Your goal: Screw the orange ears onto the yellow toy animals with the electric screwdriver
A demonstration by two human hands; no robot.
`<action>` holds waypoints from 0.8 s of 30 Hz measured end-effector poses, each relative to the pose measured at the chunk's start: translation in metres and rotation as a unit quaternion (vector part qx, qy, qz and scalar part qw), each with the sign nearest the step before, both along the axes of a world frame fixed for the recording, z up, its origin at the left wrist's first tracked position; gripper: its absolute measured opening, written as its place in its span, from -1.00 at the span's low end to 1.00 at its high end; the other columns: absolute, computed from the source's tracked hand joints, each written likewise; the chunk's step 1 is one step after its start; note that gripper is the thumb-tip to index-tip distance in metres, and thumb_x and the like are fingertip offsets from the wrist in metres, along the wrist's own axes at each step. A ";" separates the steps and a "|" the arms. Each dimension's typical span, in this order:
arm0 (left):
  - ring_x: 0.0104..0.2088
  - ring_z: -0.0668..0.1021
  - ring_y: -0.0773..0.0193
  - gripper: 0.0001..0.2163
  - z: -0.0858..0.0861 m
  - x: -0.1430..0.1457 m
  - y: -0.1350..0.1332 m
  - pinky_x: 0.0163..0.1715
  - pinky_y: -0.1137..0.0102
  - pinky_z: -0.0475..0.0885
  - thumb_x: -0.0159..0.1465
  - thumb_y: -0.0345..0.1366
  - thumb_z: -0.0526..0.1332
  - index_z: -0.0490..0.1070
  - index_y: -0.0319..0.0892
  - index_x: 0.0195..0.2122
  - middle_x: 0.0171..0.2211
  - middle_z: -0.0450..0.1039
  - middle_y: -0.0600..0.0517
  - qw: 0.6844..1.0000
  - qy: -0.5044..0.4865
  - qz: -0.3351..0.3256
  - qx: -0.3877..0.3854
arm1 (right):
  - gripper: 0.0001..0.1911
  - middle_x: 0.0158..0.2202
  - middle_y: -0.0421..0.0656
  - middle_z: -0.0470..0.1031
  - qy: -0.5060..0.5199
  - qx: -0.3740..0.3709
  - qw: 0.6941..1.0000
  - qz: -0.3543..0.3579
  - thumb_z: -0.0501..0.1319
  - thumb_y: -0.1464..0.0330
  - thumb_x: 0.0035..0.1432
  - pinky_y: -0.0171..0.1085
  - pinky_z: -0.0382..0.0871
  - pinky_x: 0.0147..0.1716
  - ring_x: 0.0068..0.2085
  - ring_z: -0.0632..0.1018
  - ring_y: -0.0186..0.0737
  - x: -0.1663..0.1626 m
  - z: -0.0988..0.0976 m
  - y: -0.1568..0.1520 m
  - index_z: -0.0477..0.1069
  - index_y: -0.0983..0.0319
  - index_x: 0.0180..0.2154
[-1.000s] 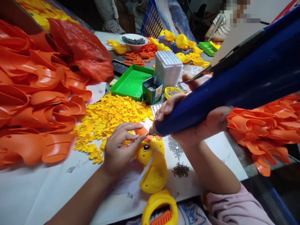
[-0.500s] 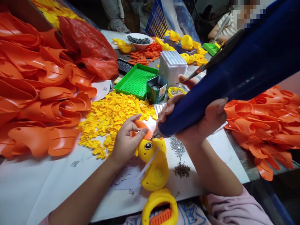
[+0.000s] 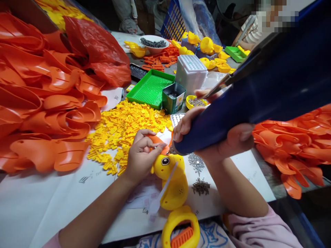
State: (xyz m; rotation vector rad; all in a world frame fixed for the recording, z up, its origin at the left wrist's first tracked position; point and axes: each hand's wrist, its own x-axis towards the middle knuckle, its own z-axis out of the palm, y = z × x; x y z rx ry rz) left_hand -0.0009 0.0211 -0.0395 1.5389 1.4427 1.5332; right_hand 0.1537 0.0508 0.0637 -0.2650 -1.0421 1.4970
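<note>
A yellow toy duck with an orange bill lies in front of me, one printed eye showing. My left hand is closed on it at the bill, thumb and index finger pinched by a small shiny metal piece. My right hand wraps round a blue electric screwdriver, its tip slanting down to the bill's base near a small screw. Pointed tweezers lie along the screwdriver by the right fingers. Below the duck is a yellow ring handle with an orange grille.
Yellow clips are heaped behind my left hand. Small screws and silver bits lie on the paper. Orange parts pile up left and right. A green tray and dark tin stand behind.
The toy duck and its ring handle have shifted slightly right. The screwdriver and my right hand have moved a little right and down, with the tip still at the bill.
</note>
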 end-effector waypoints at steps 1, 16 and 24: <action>-0.14 0.51 0.23 -0.66 0.000 0.000 0.000 -0.24 0.40 0.41 0.08 -0.31 0.35 0.18 -0.17 -0.68 -0.34 0.34 0.01 1.000 0.003 0.002 0.003 | -0.55 -0.54 -0.19 0.58 0.003 -0.001 1.000 0.003 0.46 0.06 -0.18 -0.26 0.47 -0.55 -0.55 0.56 -0.19 -0.001 -0.001 0.001 0.56 0.11 -0.23; -0.14 0.51 0.25 -0.71 -0.001 -0.004 -0.003 -0.18 0.38 0.42 0.09 -0.28 0.37 0.30 -0.18 -0.65 -0.23 0.35 0.00 0.999 0.047 -0.001 0.013 | -0.54 -0.59 -0.14 0.49 0.004 0.039 0.999 -0.020 0.30 -0.06 -0.12 -0.23 0.43 -0.65 -0.61 0.51 -0.19 -0.003 -0.009 0.006 0.48 0.23 -0.54; -0.11 0.51 0.16 -0.84 0.002 -0.015 -0.004 -0.10 0.20 0.37 0.11 -0.26 0.39 0.46 -0.15 -0.53 -0.18 0.45 -0.03 0.984 0.151 -0.003 0.098 | -0.39 -0.62 -0.27 0.40 0.001 -0.030 0.995 -0.094 0.36 -0.08 -0.19 -0.21 0.46 -0.62 -0.61 0.48 -0.19 0.001 0.018 -0.006 0.51 0.13 -0.14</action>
